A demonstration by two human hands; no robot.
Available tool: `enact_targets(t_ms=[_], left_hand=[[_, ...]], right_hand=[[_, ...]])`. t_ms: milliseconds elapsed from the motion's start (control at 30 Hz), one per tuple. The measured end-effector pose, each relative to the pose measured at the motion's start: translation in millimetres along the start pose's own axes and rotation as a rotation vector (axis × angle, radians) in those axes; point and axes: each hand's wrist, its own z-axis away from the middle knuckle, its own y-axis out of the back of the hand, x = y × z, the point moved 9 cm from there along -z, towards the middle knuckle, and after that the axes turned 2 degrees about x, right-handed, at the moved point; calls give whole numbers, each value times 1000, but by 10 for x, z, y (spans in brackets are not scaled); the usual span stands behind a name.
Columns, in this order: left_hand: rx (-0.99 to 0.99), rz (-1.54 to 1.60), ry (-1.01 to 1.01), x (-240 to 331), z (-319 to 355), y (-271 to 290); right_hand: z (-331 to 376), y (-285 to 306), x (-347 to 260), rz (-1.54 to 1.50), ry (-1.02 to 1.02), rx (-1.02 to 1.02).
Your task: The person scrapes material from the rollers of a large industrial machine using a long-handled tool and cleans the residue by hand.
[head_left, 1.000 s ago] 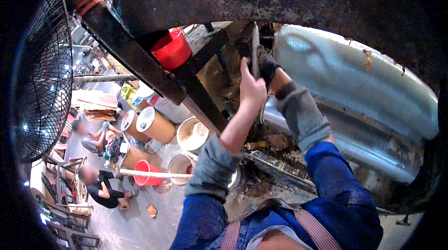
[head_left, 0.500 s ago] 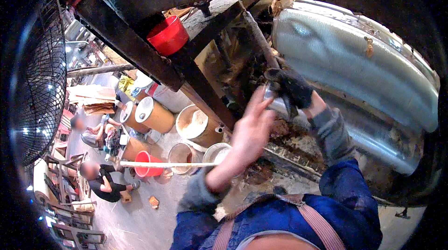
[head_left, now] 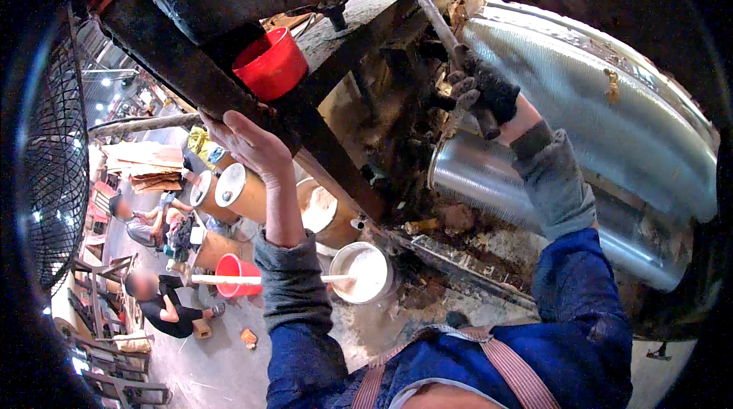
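My right hand (head_left: 482, 94), in a dark glove, is shut on a long dark metal rod (head_left: 447, 31) that slants up against the dirty machine frame beside a big ribbed silver drum (head_left: 580, 104). My left hand (head_left: 246, 143) is bare, its fingers apart, and rests against the underside of a dark slanting steel beam (head_left: 175, 58). A red bucket (head_left: 271, 64) sits on that beam just above the hand.
Below stand a white bucket (head_left: 365, 272) with a long pale stick, a second red bucket (head_left: 233, 273) and several tan cylindrical drums (head_left: 240, 191). Two people (head_left: 164, 302) crouch on the floor at the lower left. A black wire fan guard (head_left: 57, 157) fills the left edge.
My left hand has left the rod area, swung down and to the left, and now lies against the beam under the red bucket. My right hand stays on the rod.
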Motion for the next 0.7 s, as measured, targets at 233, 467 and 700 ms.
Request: enact_targets(t_ms=[233,467,700], left_hand=[[84,-73,-41,55,10,119],[48,2,-43,33,61,-1],[22,-57,-94,138,29,10]], right_hand=[[443,315,332,716,15,286],[128,229,-360,1319,335,23],[125,450,94,277,-9,206]])
